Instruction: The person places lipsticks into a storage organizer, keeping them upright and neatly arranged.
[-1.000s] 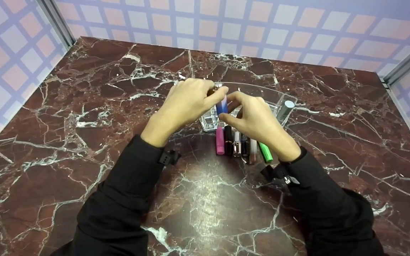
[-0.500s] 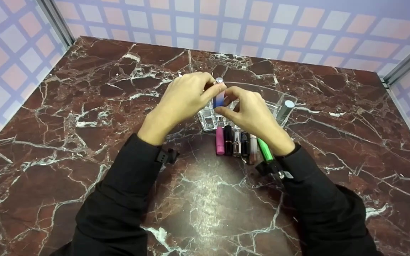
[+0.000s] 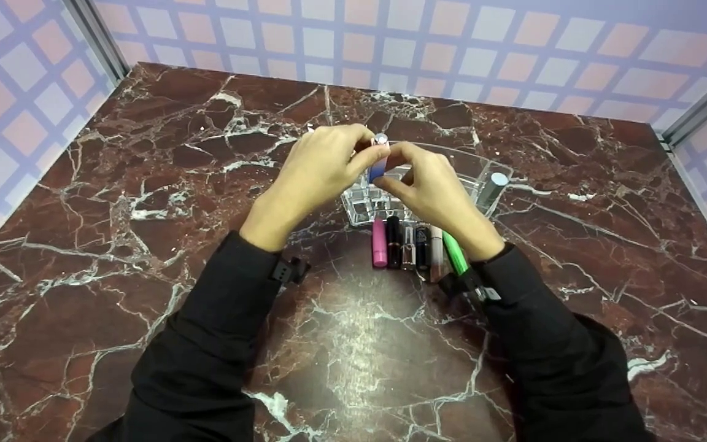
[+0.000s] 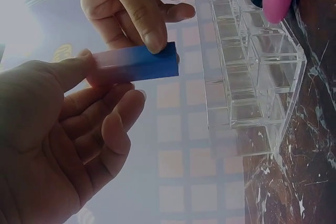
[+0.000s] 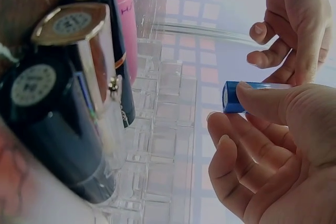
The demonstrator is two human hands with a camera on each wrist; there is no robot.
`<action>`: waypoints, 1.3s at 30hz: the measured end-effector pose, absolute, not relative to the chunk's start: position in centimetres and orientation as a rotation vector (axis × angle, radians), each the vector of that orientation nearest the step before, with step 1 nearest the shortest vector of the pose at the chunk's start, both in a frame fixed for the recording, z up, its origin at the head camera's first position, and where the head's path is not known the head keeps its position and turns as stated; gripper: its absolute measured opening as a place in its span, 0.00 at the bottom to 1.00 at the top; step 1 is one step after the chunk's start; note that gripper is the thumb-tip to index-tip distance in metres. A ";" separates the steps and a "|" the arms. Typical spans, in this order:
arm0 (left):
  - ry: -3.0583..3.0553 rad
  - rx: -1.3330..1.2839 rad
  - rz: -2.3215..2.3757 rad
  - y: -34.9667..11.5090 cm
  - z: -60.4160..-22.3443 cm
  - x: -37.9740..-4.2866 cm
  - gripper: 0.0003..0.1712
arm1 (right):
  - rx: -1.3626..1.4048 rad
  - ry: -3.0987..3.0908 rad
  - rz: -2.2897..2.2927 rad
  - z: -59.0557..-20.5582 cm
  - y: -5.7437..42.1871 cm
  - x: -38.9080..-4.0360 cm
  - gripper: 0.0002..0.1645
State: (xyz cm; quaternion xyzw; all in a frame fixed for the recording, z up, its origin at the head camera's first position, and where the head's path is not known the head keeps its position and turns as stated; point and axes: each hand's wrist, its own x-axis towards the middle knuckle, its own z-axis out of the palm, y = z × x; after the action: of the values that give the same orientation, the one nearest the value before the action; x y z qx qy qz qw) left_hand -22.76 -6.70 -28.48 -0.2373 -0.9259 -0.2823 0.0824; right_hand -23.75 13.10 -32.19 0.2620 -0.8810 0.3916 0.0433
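A lipstick tube (image 3: pixel 377 170), fading from pale pink to blue, is held between both hands above a clear plastic organizer (image 3: pixel 359 212). My left hand (image 3: pixel 323 161) pinches its pale end between thumb and fingers. At the blue end, my right hand (image 3: pixel 432 184) pinches it with thumb and forefinger. The left wrist view shows the tube (image 4: pixel 131 64) lying across between the two thumbs, with the left hand's other fingers loosely curled. In the right wrist view the blue base (image 5: pixel 231 97) sticks out past the right thumb.
In front of the organizer lies a row of cosmetic tubes: a pink one (image 3: pixel 379 243), a black one (image 3: pixel 394 242), a clear-and-gold one (image 3: pixel 408 248), and more, ending with a green one (image 3: pixel 455 253). A silver-capped tube (image 3: pixel 493 189) stands in the organizer's right end.
Both hands have shifted slightly away from the body with the lipstick tube, the right hand also a little leftward. The tube's silvery pale end now shows above the left thumb. The row lies unmoved.
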 end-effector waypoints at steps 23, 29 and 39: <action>-2.865 -0.481 -0.728 -6.7 -29.0 -22.9 0.22 | 0.728 -2.828 1.043 -33.0 11.1 -25.2 0.17; -2.881 -0.448 -0.739 -6.7 -29.2 -22.8 0.22 | 0.730 -2.839 1.059 -33.2 11.0 -25.2 0.17; -2.898 -0.422 -0.738 -6.6 -29.4 -22.7 0.20 | 0.707 -2.851 1.061 -33.5 11.0 -25.4 0.15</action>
State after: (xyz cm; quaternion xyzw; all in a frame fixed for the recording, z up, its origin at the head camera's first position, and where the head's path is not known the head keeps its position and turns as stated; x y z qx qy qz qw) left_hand -22.67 -6.58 -29.36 -0.1396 -0.9577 -0.2440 0.0608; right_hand -25.38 11.05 -33.52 0.2265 -0.9128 0.3396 0.0093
